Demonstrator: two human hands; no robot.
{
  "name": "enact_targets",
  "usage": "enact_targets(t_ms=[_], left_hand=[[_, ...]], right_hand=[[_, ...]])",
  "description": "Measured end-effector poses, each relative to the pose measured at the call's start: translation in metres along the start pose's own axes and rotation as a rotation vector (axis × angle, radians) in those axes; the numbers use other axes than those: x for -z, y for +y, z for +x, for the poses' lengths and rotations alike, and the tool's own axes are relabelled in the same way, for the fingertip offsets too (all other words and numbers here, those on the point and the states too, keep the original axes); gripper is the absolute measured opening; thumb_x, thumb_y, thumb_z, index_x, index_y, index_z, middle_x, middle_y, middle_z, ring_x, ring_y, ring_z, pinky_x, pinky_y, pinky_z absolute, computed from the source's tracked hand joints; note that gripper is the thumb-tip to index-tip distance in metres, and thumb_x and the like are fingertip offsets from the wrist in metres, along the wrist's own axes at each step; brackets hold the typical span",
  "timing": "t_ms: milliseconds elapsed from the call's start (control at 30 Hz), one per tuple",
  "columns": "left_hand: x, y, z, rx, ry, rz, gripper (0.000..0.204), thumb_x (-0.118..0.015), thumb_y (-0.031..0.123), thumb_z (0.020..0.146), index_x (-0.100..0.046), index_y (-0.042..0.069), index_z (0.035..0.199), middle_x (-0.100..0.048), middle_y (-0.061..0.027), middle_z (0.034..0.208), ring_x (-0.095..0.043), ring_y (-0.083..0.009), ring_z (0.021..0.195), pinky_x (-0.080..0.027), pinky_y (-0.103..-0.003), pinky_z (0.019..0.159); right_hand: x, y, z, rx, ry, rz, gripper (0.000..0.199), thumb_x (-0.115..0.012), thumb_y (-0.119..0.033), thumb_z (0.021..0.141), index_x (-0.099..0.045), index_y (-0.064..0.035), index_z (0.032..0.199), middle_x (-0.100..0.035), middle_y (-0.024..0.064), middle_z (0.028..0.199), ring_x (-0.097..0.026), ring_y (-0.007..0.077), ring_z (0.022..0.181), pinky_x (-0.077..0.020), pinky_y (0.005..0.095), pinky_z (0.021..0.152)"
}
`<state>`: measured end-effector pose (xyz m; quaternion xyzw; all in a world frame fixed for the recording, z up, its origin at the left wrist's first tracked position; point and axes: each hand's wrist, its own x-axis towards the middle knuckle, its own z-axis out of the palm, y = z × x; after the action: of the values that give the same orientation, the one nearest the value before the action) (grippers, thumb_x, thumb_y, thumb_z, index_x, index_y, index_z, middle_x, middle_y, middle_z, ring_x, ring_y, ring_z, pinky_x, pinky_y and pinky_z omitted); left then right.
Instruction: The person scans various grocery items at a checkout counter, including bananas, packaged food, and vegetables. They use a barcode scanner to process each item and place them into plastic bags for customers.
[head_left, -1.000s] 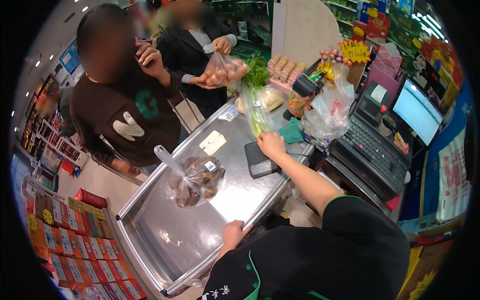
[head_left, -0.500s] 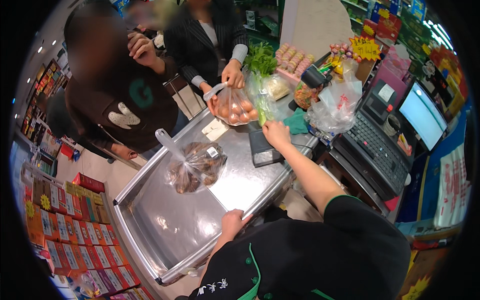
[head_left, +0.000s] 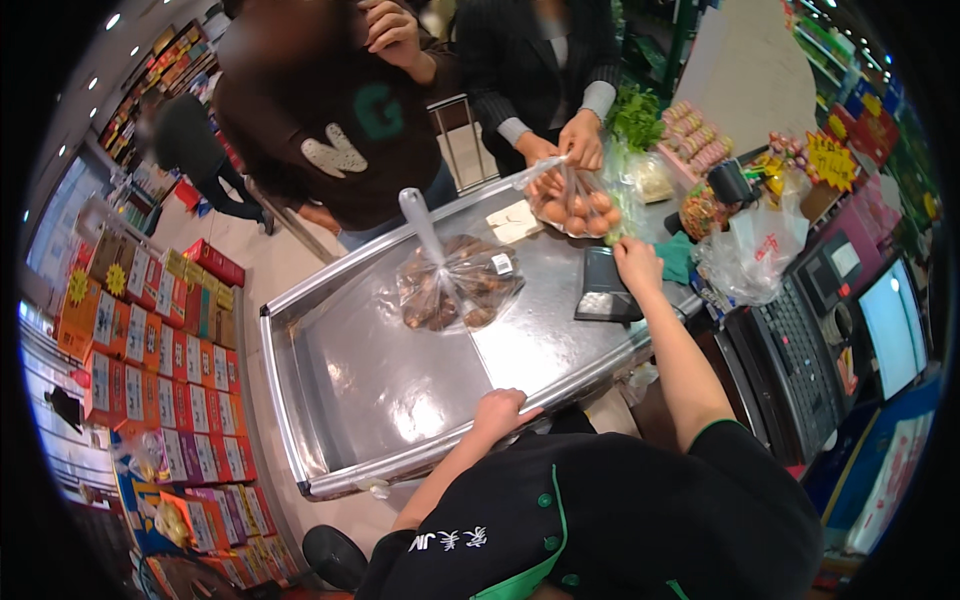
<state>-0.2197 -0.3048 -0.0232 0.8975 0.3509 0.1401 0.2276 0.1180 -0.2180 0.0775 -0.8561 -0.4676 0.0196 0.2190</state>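
My left hand [head_left: 500, 412] grips the near metal rim of the checkout counter [head_left: 370, 375], its thumb along the edge. My right hand [head_left: 638, 265] reaches across with fingers curled at the stalk ends of a bagged leafy green vegetable [head_left: 635, 120]; the grip is partly hidden. Right beside that hand lies a black box-shaped device [head_left: 604, 285]. A clear bag of brown, lumpy produce [head_left: 455, 283] with a white label sits mid-counter. At the far edge, another person's hands [head_left: 565, 145] hold the top of a clear bag of eggs [head_left: 577, 212].
A person in a brown sweatshirt [head_left: 340, 130] stands across the counter. To the right are a green cloth [head_left: 676, 258], plastic bags [head_left: 755, 250], a keyboard [head_left: 800, 345] and a screen [head_left: 893, 330]. Stacked boxed goods [head_left: 165, 365] stand at left.
My view has swung left, so everything appears further right. The other person's hands have come together at the egg bag's top. My hands keep their places at the rim and the vegetable stalks.
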Motion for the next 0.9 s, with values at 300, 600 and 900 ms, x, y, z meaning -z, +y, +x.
enact_targets(t_ms=[300, 600, 900], left_hand=[[-0.001, 0.0, 0.002, 0.006, -0.033, 0.023, 0.048, -0.066, 0.048, 0.077, -0.056, 0.005, 0.059, -0.058, -0.0124, 0.062, -0.058, -0.0327, 0.062, -0.046, -0.043, 0.057], [0.001, 0.0, 0.002, -0.015, -0.009, 0.012, 0.048, -0.068, 0.046, 0.076, -0.053, 0.004, 0.057, -0.057, -0.0118, 0.061, -0.056, -0.0322, 0.06, -0.045, -0.041, 0.057], [-0.004, 0.0, 0.0, -0.009, 0.017, -0.006, 0.047, -0.071, 0.043, 0.075, -0.05, 0.005, 0.057, -0.055, -0.0105, 0.062, -0.054, -0.0312, 0.059, -0.042, -0.041, 0.054]], right_hand=[[-0.002, 0.002, 0.0, 0.028, 0.038, -0.063, 0.027, -0.05, -0.033, 0.089, -0.066, -0.0115, 0.091, -0.065, 0.0117, 0.094, -0.061, 0.0338, 0.093, -0.0471, 0.0521, 0.077], [-0.002, -0.001, -0.003, 0.018, 0.086, -0.016, 0.024, -0.052, -0.03, 0.087, -0.067, -0.0107, 0.089, -0.066, 0.0104, 0.094, -0.059, 0.0326, 0.095, -0.045, 0.051, 0.078], [-0.002, 0.0, -0.005, 0.026, 0.088, -0.018, 0.024, -0.051, -0.029, 0.087, -0.067, -0.0105, 0.089, -0.066, 0.0104, 0.094, -0.058, 0.0321, 0.096, -0.0441, 0.0503, 0.078]])
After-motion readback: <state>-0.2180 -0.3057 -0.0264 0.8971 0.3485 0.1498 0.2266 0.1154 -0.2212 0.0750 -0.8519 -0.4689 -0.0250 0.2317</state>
